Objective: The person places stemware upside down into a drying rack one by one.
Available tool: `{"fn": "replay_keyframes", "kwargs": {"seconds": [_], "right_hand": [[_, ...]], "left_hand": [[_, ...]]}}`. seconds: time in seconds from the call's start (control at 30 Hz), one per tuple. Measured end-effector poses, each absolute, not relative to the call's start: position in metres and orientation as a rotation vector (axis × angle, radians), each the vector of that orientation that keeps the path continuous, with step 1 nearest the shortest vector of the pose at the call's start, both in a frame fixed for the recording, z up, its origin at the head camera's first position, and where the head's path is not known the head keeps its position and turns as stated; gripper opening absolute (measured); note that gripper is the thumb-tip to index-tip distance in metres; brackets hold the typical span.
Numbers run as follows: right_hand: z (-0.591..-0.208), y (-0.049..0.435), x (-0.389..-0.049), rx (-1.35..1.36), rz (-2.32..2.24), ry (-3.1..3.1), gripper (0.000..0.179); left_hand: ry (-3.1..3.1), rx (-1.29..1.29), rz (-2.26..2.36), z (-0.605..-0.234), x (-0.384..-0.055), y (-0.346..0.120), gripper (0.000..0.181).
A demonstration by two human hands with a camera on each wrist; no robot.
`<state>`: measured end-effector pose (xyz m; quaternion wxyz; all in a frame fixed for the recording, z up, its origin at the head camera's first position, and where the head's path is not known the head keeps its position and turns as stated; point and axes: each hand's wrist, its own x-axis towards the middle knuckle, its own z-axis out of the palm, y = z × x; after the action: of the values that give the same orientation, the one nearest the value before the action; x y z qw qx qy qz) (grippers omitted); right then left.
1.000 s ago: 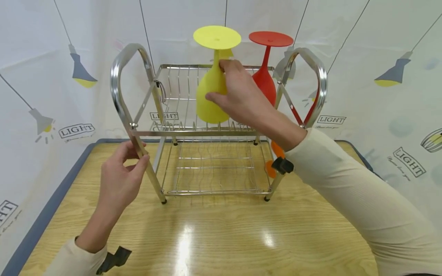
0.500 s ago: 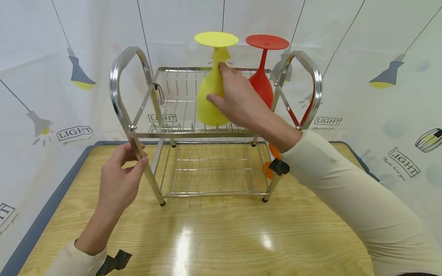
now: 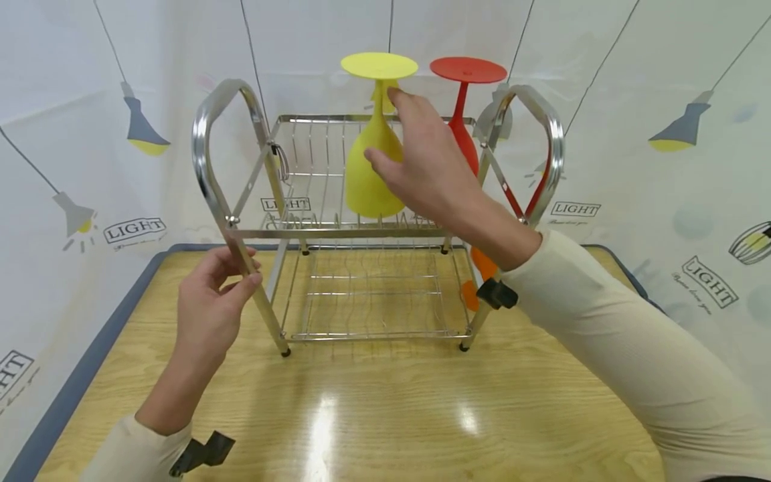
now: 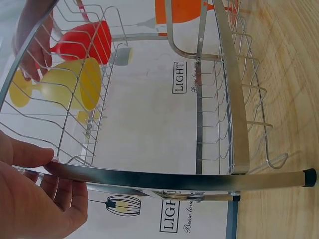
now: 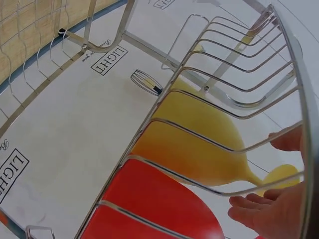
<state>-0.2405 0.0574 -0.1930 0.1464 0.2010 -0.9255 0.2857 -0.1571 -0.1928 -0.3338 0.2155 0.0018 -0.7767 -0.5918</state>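
A yellow plastic goblet (image 3: pixel 373 177) stands upside down on the top tier of a chrome two-tier dish rack (image 3: pixel 337 234), its round foot uppermost. My right hand (image 3: pixel 442 164) is beside its stem and bowl with thumb and fingers spread; the right wrist view shows a gap between the fingers (image 5: pixel 244 211) and the yellow bowl (image 5: pixel 194 129). Right of it, an inverted red goblet (image 3: pixel 465 144) is partly hidden behind that hand. My left hand (image 3: pixel 211 308) grips the rack's front left leg, thumb on one side and fingers (image 4: pixel 62 194) on the other.
An orange goblet (image 4: pixel 182 10) is at the rack's right side, mostly hidden behind the right forearm in the head view. The wire lower tier (image 3: pixel 373 294) sits just above the wooden table (image 3: pixel 391 402). A printed curtain (image 3: pixel 337 40) hangs behind.
My right hand has let go of the yellow goblet, its thumb and fingers moving away slightly rightward. The goblet stays in place on the rack. My left hand keeps its grip on the leg.
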Motion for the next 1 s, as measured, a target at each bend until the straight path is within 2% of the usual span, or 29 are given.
{"fn": "replay_keyframes", "kwargs": {"seconds": [0.27,0.63,1.0], "right_hand": [[-0.193,0.069,-0.222,0.706,0.841,-2.505,0.062],[-0.199,0.097,-0.17,0.926,0.906,-2.205,0.044],[-0.221,0.124,-0.144,0.929,1.048,-2.179,0.039]], "left_hand": [[-2.133,-0.001,-1.66,-0.335,-0.16,-0.194,0.025],[-2.185,-0.05,-1.58,-0.335,-0.157,-0.2,0.025],[-2.219,-0.064,-1.546,-0.338,-0.155,-0.199,0.029]]}}
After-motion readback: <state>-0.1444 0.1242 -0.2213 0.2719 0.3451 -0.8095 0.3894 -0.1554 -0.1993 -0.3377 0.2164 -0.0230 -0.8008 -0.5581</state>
